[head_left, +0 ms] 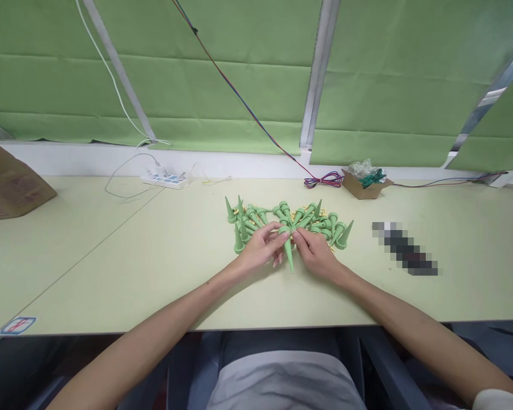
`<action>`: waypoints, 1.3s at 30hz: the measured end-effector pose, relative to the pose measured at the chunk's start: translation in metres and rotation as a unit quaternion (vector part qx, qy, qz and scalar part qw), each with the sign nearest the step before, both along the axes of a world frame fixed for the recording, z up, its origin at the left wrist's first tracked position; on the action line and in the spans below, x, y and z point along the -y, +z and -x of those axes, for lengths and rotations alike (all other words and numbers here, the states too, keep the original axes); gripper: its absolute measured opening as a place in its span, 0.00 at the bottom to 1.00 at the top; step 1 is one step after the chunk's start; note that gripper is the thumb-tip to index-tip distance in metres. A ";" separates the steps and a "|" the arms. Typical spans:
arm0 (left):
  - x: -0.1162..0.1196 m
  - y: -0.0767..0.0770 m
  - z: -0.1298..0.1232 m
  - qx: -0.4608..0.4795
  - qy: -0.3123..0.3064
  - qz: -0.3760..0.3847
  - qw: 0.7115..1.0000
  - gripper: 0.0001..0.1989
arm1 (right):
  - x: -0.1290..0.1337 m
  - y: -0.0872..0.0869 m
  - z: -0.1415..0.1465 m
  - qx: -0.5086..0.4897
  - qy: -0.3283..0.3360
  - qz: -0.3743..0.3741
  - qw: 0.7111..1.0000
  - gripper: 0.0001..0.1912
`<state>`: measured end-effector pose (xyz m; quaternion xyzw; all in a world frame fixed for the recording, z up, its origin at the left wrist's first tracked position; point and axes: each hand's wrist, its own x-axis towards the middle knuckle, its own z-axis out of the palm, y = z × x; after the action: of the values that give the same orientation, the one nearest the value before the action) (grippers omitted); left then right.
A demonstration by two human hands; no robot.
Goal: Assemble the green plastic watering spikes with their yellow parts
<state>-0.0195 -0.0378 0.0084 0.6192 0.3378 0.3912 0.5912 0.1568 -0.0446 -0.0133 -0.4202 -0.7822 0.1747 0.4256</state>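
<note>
My left hand (264, 246) is closed around the wide cap of a green plastic watering spike (288, 253), whose point hangs down toward me. At the cap's right edge, my right hand (315, 253) has its fingertips pinched together; any small part between them is hidden. Just beyond my hands lies a pile of similar green spikes (299, 216), most on their sides. A few stand on their caps with the points up, such as the spike (345, 236) at the right end. Small yellow pieces (324, 213) are scattered among them.
A small cardboard box (362, 189) with clear and green plastic stands at the back right, beside a coiled red-and-blue cable (324, 180). A power strip (166, 179) sits at the back left, near a larger cardboard box (15, 185). A blurred dark object (406, 250) lies right.
</note>
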 end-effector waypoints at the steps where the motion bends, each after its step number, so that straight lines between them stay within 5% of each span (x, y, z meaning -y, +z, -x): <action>1: 0.000 0.000 0.000 -0.012 0.005 -0.011 1.000 0.23 | 0.000 0.000 0.000 0.001 0.000 0.000 1.000 0.19; 20: 0.002 -0.007 0.004 -0.180 0.050 -0.257 0.948 0.16 | -0.002 -0.003 0.000 -0.074 0.017 0.070 0.995 0.27; 39: 0.001 -0.010 -0.001 -0.090 0.014 -0.134 0.987 0.20 | 0.003 0.004 0.003 -0.055 0.039 0.060 0.996 0.26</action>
<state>-0.0181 -0.0388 -0.0012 0.7205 0.3426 0.3841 0.4648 0.1542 -0.0477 -0.0095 -0.4039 -0.7617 0.2609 0.4343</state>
